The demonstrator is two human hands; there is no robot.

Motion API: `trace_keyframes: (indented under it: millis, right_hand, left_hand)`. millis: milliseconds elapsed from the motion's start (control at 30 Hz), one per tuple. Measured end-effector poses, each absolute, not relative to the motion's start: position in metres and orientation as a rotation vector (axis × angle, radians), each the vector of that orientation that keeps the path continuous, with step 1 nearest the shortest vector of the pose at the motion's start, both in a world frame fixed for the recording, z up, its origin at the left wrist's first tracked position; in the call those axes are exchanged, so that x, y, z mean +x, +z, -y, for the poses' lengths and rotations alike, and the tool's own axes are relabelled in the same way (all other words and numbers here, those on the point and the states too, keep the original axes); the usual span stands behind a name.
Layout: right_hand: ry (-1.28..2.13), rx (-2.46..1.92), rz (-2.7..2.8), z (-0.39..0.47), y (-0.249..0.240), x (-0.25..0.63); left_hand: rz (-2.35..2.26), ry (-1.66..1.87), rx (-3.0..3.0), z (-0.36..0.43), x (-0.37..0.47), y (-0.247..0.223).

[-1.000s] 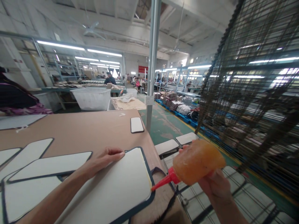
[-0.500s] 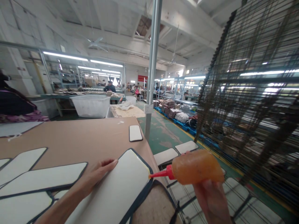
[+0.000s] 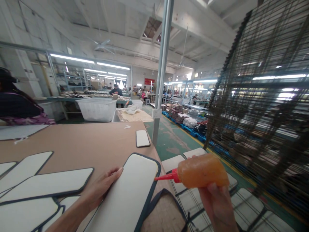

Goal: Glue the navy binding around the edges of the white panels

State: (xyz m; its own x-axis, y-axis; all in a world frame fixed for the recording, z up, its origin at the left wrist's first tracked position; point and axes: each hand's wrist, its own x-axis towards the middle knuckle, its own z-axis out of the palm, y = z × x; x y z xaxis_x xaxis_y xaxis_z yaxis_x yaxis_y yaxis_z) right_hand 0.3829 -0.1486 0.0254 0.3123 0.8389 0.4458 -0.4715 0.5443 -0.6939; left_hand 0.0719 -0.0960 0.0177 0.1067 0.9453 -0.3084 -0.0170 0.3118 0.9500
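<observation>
The brown desk (image 3: 108,138) runs away from the viewer, with loose pale panels (image 3: 53,182) lying at its left, some overlapping; a sleeve or the near forearm brushing them could push them out of place. Next, the left hand (image 3: 103,187) pinches the held panel (image 3: 127,193) by its left edge, thumb on top. That one-sided hold looks the weak point: pressure on the opposite edge might swivel or tip the panel. Whether its underside rests on the desk is hard to tell from this angle.

The held panel lies in the middle, near the desk's right edge, its dark border (image 3: 145,206) facing right. Beyond it sits a small panel (image 3: 143,138), apart. The red nozzle (image 3: 166,176) meets the border near the far right corner; too hard a squeeze could flood it, and a slip inward could smear the pale face. Rightmost, the right hand (image 3: 217,199) is wrapped round the orange bottle (image 3: 202,170), held almost level over pale pieces (image 3: 248,201) below, where a drip could land.
</observation>
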Motion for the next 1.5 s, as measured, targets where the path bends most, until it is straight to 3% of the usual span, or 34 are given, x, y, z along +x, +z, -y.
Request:
trace_keyframes:
  millis: [1500]
  right_hand:
    - [1.222,-0.491,0.931,0.150,0.016,0.325]
  left_hand:
    - [-1.099,0.992,0.749,0.070,0.035,0.000]
